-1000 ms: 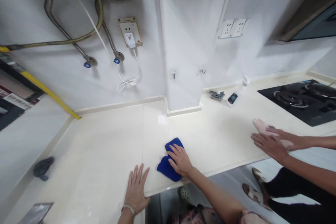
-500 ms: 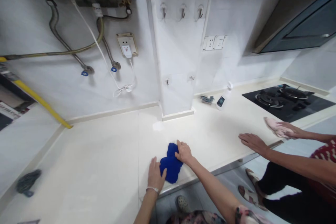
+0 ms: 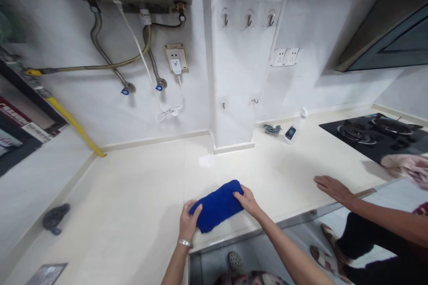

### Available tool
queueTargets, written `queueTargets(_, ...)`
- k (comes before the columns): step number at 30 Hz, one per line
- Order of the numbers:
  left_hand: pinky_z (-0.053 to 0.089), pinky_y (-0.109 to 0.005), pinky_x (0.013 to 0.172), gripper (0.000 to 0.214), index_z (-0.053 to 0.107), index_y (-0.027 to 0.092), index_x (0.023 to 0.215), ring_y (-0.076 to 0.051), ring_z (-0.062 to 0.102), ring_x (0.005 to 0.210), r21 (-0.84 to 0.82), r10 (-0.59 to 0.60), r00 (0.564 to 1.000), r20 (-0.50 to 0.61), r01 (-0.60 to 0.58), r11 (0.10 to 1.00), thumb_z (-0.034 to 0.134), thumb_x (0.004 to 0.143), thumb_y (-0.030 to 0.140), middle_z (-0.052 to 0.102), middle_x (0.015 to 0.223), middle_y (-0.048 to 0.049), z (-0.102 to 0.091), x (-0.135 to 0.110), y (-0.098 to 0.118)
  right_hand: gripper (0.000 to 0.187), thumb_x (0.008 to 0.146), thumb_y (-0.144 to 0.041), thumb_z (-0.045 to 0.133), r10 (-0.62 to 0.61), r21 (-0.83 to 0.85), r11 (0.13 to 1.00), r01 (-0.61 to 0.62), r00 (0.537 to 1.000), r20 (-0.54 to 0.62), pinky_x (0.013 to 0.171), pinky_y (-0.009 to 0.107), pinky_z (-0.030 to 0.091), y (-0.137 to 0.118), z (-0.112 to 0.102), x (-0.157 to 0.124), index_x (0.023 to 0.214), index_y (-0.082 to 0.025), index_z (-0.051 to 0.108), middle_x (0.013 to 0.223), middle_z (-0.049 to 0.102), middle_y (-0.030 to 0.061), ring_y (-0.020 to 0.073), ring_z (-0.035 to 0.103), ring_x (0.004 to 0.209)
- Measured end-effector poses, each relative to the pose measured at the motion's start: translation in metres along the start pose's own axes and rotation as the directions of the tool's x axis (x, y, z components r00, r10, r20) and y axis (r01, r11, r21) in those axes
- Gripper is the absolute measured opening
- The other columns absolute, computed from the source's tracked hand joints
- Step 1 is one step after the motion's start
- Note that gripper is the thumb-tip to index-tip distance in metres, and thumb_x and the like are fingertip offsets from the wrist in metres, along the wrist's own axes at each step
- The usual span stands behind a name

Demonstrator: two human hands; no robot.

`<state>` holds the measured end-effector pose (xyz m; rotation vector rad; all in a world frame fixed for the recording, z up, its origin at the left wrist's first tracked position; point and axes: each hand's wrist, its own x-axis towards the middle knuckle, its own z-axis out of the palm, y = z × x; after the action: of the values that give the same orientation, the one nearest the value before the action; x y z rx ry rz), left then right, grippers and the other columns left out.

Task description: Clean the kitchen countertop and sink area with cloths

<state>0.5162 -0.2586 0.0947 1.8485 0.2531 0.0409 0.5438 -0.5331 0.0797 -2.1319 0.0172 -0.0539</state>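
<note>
Under both hands, a folded blue cloth (image 3: 217, 206) lies lengthwise on a cream countertop (image 3: 133, 187), close to its front edge. The person's left hand (image 3: 190, 221), with a silver bracelet (image 3: 185, 243) at the wrist, is cupped over the cloth's left end, fingers curved down onto the fabric. The right hand (image 3: 247, 200) lies on the cloth's right end, fingers slightly spread and pressing down. Neither hand is fully open, and the cloth is held between them. Right of the right hand, a co-worker's hand (image 3: 332, 188) rests palm-down on the counter, holding nothing. Farther right, a blurred pink cloth (image 3: 406, 167) sits at the frame edge, beside a black gas hob (image 3: 368, 136). Ahead of the right hand, near the wall, are a white bottle (image 3: 293, 132) and a small metal fitting (image 3: 272, 129). Ahead of the left hand, flexible metal hoses (image 3: 100, 40) and a wall socket (image 3: 176, 59) occupy the wall. Left of the left hand lies a dark crumpled object (image 3: 55, 218).
</note>
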Motion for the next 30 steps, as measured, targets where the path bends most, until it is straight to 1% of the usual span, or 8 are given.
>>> queueTargets(3, 0.059, -0.041, 0.078, 0.074, 0.061, 0.021, 0.114, -0.025, 0.07, 0.087, 0.021, -0.033, 0.999, -0.038, 0.034, 0.999, 0.067, 0.066, 0.077, 0.074, 0.098, -0.0079, -0.016, 0.006, 0.005, 0.043, 0.09, -0.058, 0.049, 0.022, 0.179, 0.984, -0.02, 1.0, -0.005, 0.073, 0.031, 0.053, -0.006, 0.006, -0.002, 0.096, -0.019, 0.067, 0.09, 0.074, 0.0046, 0.0223, 0.068, 0.082)
queueTargets(5, 0.059, -0.043, 0.082, 0.071, 0.061, 0.023, 0.115, -0.025, 0.07, 0.088, 0.067, -0.044, 0.998, -0.053, 0.047, 0.997, 0.066, 0.067, 0.074, 0.074, 0.098, -0.0068, -0.022, 0.005, 0.003, 0.045, 0.087, -0.06, 0.054, 0.046, 0.252, 0.967, -0.038, 0.999, -0.027, 0.079, 0.034, 0.055, -0.005, 0.013, -0.004, 0.1, -0.019, 0.069, 0.095, 0.075, 0.0061, 0.024, 0.069, 0.087)
queueTargets(9, 0.057, -0.05, 0.096, 0.056, 0.065, 0.023, 0.106, -0.029, 0.072, 0.094, 0.171, -0.075, 0.997, 0.005, 0.073, 0.983, 0.066, 0.065, 0.061, 0.077, 0.101, -0.0082, -0.023, -0.006, -0.012, 0.043, 0.084, -0.044, 0.057, 0.087, 0.08, 0.993, -0.084, 0.996, -0.029, 0.09, 0.04, 0.055, 0.007, 0.025, -0.01, 0.119, -0.022, 0.068, 0.103, 0.076, 0.0066, 0.0261, 0.07, 0.096)
queueTargets(13, 0.058, -0.05, 0.097, 0.052, 0.064, 0.024, 0.112, -0.029, 0.074, 0.092, 0.237, -0.107, 0.991, 0.084, 0.084, 0.968, 0.058, 0.07, 0.055, 0.079, 0.099, -0.0075, -0.02, -0.016, -0.027, 0.031, 0.083, -0.034, 0.058, 0.098, 0.005, 0.995, -0.098, 0.995, 0.012, 0.09, 0.039, 0.054, 0.017, 0.028, -0.012, 0.108, -0.023, 0.071, 0.1, 0.076, 0.0051, 0.0256, 0.07, 0.095)
queueTargets(19, 0.055, -0.048, 0.105, 0.058, 0.057, 0.02, 0.125, -0.029, 0.073, 0.109, 0.302, -0.13, 0.985, 0.11, 0.092, 0.949, 0.053, 0.076, 0.051, 0.075, 0.121, -0.0131, -0.021, -0.015, -0.031, 0.024, 0.084, -0.038, 0.059, 0.126, -0.027, 0.992, -0.125, 0.991, 0.049, 0.077, 0.031, 0.052, 0.021, 0.021, -0.011, 0.096, -0.021, 0.072, 0.086, 0.075, 0.0029, 0.0216, 0.068, 0.083)
queueTargets(25, 0.049, -0.05, 0.111, 0.073, 0.037, 0.013, 0.145, -0.032, 0.066, 0.123, 0.423, -0.177, 0.981, 0.078, 0.128, 0.897, 0.046, 0.085, 0.053, 0.068, 0.132, -0.0224, -0.014, -0.031, -0.027, 0.025, 0.084, -0.043, 0.06, 0.179, -0.043, 0.983, -0.177, 0.983, 0.028, 0.071, 0.03, 0.046, 0.024, 0.02, -0.018, 0.086, -0.02, 0.07, 0.077, 0.07, 0.0015, 0.0203, 0.064, 0.076)
queueTargets(28, 0.05, -0.054, 0.107, 0.086, 0.032, 0.014, 0.15, -0.037, 0.066, 0.122, 0.49, -0.18, 0.98, 0.08, 0.119, 0.864, 0.055, 0.081, 0.06, 0.065, 0.136, -0.0237, -0.004, -0.041, -0.023, 0.027, 0.085, -0.045, 0.06, 0.205, -0.037, 0.978, -0.204, 0.978, 0.022, 0.072, 0.03, 0.046, 0.024, 0.023, -0.022, 0.083, -0.02, 0.068, 0.076, 0.069, 0.0017, 0.0205, 0.064, 0.076)
queueTargets(30, 0.051, -0.057, 0.103, 0.086, 0.035, 0.017, 0.15, -0.04, 0.064, 0.123, 0.529, -0.172, 0.981, 0.085, 0.102, 0.842, 0.061, 0.078, 0.056, 0.063, 0.139, -0.0233, 0.004, -0.045, -0.022, 0.027, 0.085, -0.046, 0.059, 0.216, -0.025, 0.976, -0.216, 0.976, 0.024, 0.071, 0.03, 0.046, 0.023, 0.026, -0.025, 0.083, -0.02, 0.067, 0.075, 0.069, 0.0021, 0.0208, 0.063, 0.076)
